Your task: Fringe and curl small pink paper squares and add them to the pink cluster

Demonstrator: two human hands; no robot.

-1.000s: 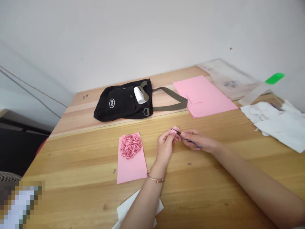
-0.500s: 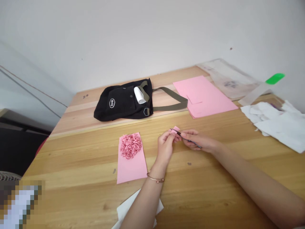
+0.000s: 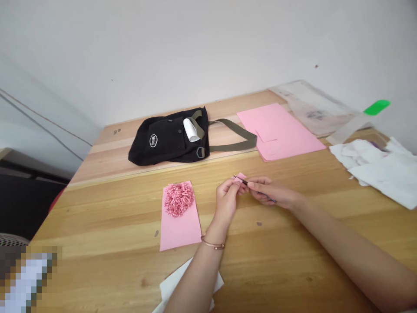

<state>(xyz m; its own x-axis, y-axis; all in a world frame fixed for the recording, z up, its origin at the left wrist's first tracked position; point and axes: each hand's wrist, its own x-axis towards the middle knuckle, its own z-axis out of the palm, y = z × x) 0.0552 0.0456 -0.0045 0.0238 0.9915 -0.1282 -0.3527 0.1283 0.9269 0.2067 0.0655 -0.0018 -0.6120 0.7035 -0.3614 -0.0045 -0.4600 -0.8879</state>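
My left hand (image 3: 228, 193) pinches a small piece of pink paper (image 3: 241, 176) above the table. My right hand (image 3: 270, 191) is closed around slim dark tweezers (image 3: 244, 181), whose tips lie against that paper by my left fingertips. Part of the tweezers is hidden behind my right fingers. To the left of my hands, a cluster of curled pink paper bits (image 3: 178, 199) rests on the upper part of a pink paper sheet (image 3: 180, 232).
Behind my hands lies a black bag (image 3: 166, 139) with a white roll (image 3: 190, 130) on it. Larger pink sheets (image 3: 286, 130) are at the back right. Crumpled white paper (image 3: 384, 169) and a green-ended clear strip (image 3: 376, 107) lie right. White paper (image 3: 176, 278) is under my left forearm.
Both hands stay in nearly the same place. The tips of the tweezers look closer together on the pink paper than before. Everything on the table stays where it was.
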